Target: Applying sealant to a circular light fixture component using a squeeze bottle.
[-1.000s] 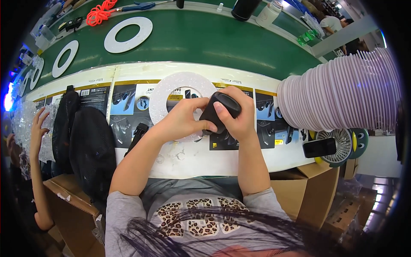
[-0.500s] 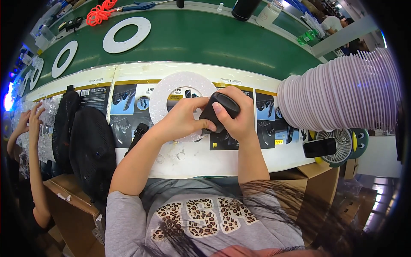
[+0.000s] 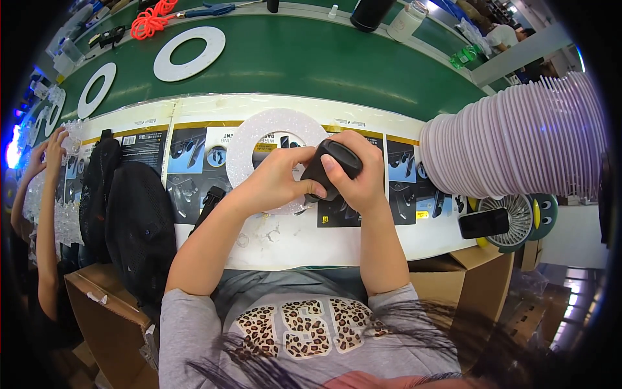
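Both of my hands hold a black rounded device over the white work surface. My right hand wraps over its top and right side. My left hand grips it from the left with fingertips at its lower edge. Under the hands lies a white foam ring on printed sheets. Small clear rings lie on the table near my left forearm.
A green conveyor belt carries more white rings. A tall stack of pale purple trays lies at right, with a small fan and a black phone. Black mesh items sit left. Another person's hands work at far left.
My hands stay on the black device with hardly any movement. The other person's hands at far left have shifted slightly.
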Demonstrator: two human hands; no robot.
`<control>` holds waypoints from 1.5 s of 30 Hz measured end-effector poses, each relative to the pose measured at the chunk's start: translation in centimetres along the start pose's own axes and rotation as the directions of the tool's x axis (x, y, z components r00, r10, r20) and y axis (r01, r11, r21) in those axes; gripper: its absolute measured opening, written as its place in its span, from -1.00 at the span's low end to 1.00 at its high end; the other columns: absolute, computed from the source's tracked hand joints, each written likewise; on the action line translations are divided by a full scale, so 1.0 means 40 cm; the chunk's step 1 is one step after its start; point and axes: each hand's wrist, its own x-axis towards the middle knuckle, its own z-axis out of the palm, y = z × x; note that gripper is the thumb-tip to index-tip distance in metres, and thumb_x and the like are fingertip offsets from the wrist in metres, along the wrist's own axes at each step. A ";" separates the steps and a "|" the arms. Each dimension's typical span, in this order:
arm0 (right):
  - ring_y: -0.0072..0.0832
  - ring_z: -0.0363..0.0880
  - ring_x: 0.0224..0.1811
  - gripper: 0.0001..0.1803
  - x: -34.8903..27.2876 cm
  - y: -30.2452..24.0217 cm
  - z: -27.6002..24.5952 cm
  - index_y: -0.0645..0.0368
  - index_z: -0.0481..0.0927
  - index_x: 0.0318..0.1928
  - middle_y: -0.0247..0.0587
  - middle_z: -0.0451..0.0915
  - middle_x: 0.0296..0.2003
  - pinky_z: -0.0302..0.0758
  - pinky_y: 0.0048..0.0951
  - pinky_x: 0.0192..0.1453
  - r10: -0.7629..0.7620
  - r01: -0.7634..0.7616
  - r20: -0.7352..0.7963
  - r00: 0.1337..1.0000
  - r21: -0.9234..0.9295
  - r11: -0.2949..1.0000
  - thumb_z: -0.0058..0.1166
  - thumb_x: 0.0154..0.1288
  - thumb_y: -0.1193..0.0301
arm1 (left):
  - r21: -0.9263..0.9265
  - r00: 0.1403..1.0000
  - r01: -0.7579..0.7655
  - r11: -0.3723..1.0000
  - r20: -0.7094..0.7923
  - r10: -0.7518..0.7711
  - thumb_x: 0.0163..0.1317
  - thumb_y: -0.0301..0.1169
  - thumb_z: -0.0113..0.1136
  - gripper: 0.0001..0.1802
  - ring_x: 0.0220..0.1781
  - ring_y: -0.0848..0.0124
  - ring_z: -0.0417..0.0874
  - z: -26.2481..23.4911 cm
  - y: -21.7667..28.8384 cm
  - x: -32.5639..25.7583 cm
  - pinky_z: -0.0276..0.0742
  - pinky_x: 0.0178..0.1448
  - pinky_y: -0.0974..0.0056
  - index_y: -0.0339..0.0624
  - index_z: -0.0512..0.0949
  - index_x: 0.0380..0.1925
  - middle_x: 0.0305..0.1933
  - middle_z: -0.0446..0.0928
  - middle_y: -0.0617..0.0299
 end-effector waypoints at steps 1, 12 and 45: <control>-0.31 0.55 -0.38 -0.71 0.000 0.000 0.002 0.35 0.55 -0.29 -0.08 0.57 -0.41 0.46 -0.43 -0.24 0.007 -0.007 0.003 1.000 0.005 1.000 0.14 0.08 0.34 | 0.002 1.000 0.007 1.000 0.007 -0.007 -0.13 -0.53 0.44 -0.56 -0.11 0.37 0.57 -0.001 -0.001 -0.001 0.42 0.10 0.27 -0.30 0.55 -0.16 -0.21 0.63 0.16; -0.31 0.55 -0.37 -0.71 0.002 -0.001 -0.002 0.36 0.55 -0.29 -0.08 0.57 -0.41 0.46 -0.42 -0.23 -0.004 0.004 0.002 1.000 -0.012 1.000 0.15 0.07 0.35 | -0.011 0.999 0.027 1.000 0.027 -0.027 -0.14 -0.46 0.49 -0.49 -0.05 0.35 0.57 -0.006 0.002 0.002 0.40 0.15 0.26 -0.28 0.55 -0.11 -0.15 0.63 0.16; -0.32 0.50 -0.44 -0.72 0.005 -0.003 -0.016 0.32 0.55 -0.34 -0.11 0.53 -0.47 0.43 -0.43 -0.30 -0.099 0.098 -0.027 0.995 -0.028 0.995 0.17 0.00 0.35 | -0.030 0.984 -0.138 0.990 -0.120 0.133 -0.12 -0.42 0.48 -0.51 -0.24 0.20 0.59 0.045 -0.042 0.010 0.47 -0.09 0.23 -0.32 0.53 -0.16 -0.25 0.60 0.03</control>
